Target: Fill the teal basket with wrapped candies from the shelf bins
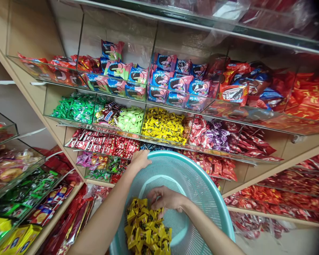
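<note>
A round turquoise plastic basket [207, 184] with mesh walls is tilted in front of the shelves. My left hand [140, 159] is closed over its far left rim, fingers partly hidden behind the edge. Inside the basket, a heap of yellow-wrapped candies [146, 230] lies toward the near left. At the upper right edge of that heap is my right hand [166, 200], its fingers curled and touching the candies, with some yellow wrapper showing between fingers and thumb. How many pieces it grips is hidden.
Beyond the basket rise tiered shelves with clear dividers. One bin holds similar yellow candies [163, 125], between light green candies [130, 118] and red and purple ones [214, 136]. Blue cookie packs [159, 78] sit above. More bins [21, 191] stand at left.
</note>
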Demonstrator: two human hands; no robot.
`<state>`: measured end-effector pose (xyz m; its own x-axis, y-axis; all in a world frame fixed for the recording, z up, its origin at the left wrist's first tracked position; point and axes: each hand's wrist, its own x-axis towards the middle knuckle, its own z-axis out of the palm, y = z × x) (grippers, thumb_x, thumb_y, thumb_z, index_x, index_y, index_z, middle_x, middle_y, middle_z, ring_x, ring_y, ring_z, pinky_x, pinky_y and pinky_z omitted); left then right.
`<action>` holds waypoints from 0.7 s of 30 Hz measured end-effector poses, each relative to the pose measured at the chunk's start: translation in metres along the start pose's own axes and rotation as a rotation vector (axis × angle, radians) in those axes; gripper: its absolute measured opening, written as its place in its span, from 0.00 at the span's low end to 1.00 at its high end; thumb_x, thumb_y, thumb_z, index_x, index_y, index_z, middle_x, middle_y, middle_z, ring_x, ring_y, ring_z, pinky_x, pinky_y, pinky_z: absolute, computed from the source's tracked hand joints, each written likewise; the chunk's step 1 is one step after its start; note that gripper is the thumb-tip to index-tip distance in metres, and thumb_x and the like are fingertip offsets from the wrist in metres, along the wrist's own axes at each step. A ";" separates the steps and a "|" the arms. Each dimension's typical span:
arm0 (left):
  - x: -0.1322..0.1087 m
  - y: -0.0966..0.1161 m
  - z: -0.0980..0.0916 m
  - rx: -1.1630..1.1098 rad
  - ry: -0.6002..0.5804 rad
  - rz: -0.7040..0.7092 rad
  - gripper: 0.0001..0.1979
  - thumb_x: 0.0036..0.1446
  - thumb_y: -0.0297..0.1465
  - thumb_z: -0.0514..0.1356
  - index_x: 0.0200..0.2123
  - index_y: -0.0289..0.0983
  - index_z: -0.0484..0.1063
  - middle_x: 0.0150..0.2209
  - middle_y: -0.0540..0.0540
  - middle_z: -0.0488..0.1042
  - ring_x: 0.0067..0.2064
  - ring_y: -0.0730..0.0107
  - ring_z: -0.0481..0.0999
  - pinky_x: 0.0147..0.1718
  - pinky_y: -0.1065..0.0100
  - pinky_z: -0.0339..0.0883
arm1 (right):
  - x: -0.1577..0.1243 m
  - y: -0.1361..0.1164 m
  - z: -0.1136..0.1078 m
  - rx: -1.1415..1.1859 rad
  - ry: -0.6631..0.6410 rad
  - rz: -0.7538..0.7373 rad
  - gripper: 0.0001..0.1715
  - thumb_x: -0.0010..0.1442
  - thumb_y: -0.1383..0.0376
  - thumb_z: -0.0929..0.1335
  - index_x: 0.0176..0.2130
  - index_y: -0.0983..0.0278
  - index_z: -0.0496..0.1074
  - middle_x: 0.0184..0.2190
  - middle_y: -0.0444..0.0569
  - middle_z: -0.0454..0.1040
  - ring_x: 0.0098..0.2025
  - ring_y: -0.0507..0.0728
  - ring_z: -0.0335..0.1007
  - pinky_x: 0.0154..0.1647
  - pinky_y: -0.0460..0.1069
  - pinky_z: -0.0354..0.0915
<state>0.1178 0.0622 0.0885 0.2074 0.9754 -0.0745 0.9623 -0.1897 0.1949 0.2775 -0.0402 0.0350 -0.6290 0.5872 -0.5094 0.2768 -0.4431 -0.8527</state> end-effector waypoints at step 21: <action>-0.004 0.002 0.005 -0.013 0.015 -0.019 0.18 0.46 0.42 0.56 0.41 0.42 0.66 0.41 0.43 0.73 0.44 0.59 0.71 0.39 0.65 0.63 | -0.013 -0.025 -0.005 0.578 0.069 -0.097 0.17 0.49 0.61 0.69 0.38 0.68 0.68 0.37 0.50 0.70 0.39 0.54 0.68 0.44 0.54 0.64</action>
<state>0.1193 0.0574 0.0847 0.1860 0.9805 -0.0635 0.9637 -0.1695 0.2061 0.2824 -0.0330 0.0622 -0.5777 0.6776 -0.4551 -0.2328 -0.6711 -0.7039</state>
